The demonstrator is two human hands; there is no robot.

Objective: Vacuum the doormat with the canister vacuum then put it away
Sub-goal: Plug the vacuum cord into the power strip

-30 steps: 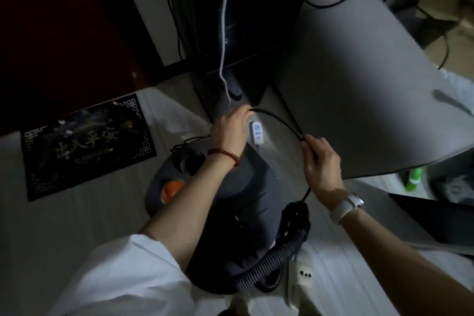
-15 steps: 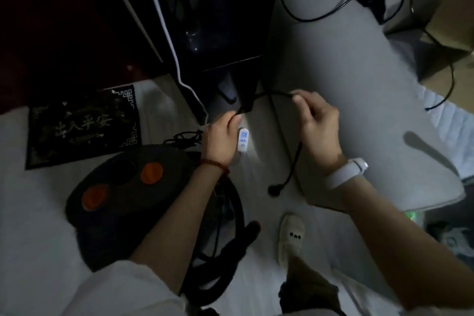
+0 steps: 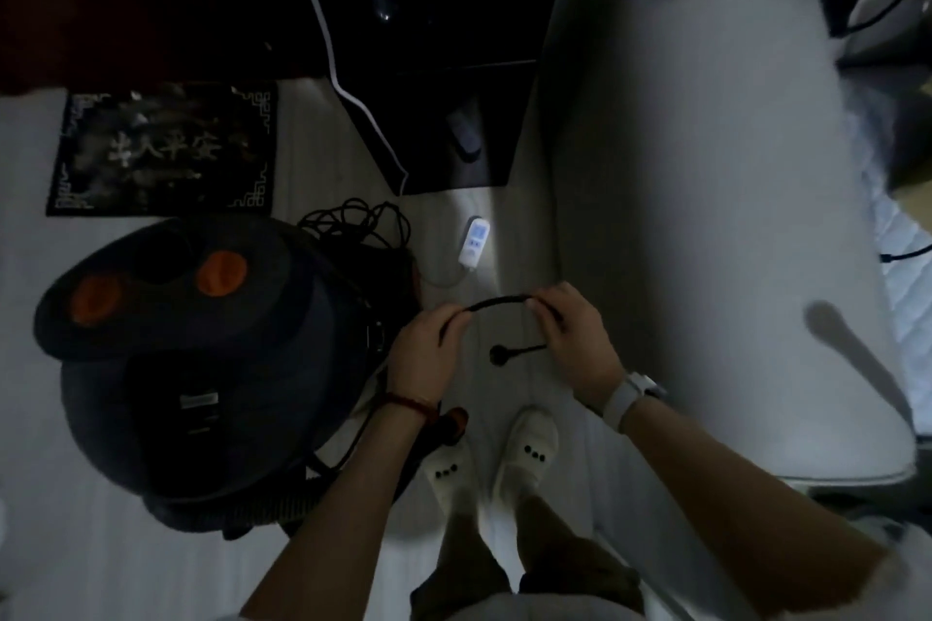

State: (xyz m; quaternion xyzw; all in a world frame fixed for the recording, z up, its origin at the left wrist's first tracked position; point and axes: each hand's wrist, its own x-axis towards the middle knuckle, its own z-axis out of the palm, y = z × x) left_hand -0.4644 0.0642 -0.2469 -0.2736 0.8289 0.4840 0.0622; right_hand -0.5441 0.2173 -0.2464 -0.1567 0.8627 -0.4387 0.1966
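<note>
Dim room, person standing over a pale floor. Both hands are pinched shut on a thin black power cord [image 3: 499,302] — left hand [image 3: 427,352] closed on one end of an arched stretch, right hand [image 3: 572,333] closed on the other, with the round black plug [image 3: 499,355] sticking out left from under the right hand. The dark round canister vacuum with two orange buttons [image 3: 201,358] sits on the floor just left of the left arm, loose cord bunched behind it. The black doormat with gold characters [image 3: 164,151] lies flat beyond the vacuum, apart from it. A small white plug-in device [image 3: 474,245] lies on the floor ahead of the hands. White slippers [image 3: 527,449] below; pale table [image 3: 706,217] to the right.
</note>
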